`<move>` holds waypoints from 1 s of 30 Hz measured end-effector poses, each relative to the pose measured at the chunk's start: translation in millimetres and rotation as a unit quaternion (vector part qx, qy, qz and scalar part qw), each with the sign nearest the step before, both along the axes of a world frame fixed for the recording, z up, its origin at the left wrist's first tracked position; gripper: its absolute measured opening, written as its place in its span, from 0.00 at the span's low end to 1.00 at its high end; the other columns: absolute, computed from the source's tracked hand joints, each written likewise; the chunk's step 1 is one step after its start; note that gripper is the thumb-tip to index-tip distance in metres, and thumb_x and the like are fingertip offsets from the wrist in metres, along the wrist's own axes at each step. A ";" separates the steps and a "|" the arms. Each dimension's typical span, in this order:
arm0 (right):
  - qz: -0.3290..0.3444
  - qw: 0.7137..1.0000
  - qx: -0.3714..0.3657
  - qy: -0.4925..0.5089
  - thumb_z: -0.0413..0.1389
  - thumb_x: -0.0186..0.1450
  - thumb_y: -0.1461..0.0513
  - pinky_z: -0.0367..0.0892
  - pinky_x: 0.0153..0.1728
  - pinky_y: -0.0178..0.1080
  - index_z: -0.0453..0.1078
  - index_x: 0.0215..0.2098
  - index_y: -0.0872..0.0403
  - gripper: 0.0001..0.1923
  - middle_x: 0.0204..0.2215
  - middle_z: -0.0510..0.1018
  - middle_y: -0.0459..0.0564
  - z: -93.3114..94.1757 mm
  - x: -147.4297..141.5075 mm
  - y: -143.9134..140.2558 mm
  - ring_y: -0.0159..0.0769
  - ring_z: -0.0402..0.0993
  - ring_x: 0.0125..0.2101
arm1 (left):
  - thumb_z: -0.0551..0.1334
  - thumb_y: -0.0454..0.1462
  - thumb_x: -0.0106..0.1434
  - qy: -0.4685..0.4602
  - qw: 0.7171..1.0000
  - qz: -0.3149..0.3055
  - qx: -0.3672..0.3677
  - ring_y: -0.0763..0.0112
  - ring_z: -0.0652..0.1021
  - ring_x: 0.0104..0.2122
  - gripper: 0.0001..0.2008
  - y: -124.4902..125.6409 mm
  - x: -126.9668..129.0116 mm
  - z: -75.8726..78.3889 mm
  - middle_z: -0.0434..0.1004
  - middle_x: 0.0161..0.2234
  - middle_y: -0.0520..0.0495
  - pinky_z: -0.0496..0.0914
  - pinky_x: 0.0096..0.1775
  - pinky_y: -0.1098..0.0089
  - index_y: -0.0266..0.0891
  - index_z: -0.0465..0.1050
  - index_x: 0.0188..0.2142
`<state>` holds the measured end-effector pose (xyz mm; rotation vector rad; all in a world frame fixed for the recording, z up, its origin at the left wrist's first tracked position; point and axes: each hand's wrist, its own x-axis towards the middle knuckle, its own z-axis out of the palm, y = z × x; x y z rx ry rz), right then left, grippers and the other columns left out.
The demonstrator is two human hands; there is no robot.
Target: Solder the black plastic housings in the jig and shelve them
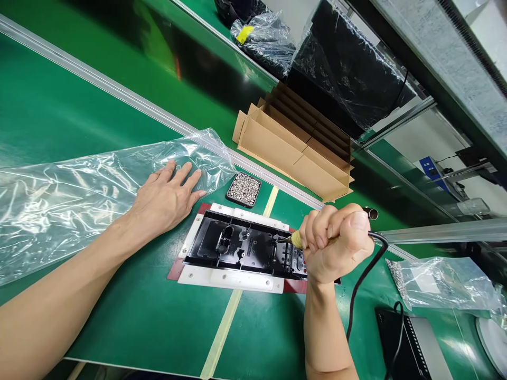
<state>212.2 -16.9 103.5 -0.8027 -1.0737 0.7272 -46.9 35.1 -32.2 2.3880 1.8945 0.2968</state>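
Green bench (130, 316) – left hand (166, 198) flat, fingers spread on plastic bag (59, 190); right hand (336, 243) fisted around, seemingly, a corded driver (291, 240).

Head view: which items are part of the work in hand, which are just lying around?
In use:
right hand gripping corded tool
black plastic part in white fixture
tray of small metal pieces
left hand flat on clear bag

Lying about:
folded cardboard dividers
wrapped black items
small bag
black box
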 end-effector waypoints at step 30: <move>-0.001 1.000 -0.001 0.001 0.52 0.70 0.59 0.48 0.09 0.28 0.54 0.19 0.53 0.22 0.11 0.52 0.37 0.1 -1.3 -0.9 0.21 0.46 0.10 | 0.37 0.50 0.75 -0.004 1.000 -0.003 0.001 0.32 0.54 0.70 0.36 -0.5 0.9 2.0 0.56 0.70 0.31 0.61 0.62 0.38 0.30 0.57 0.70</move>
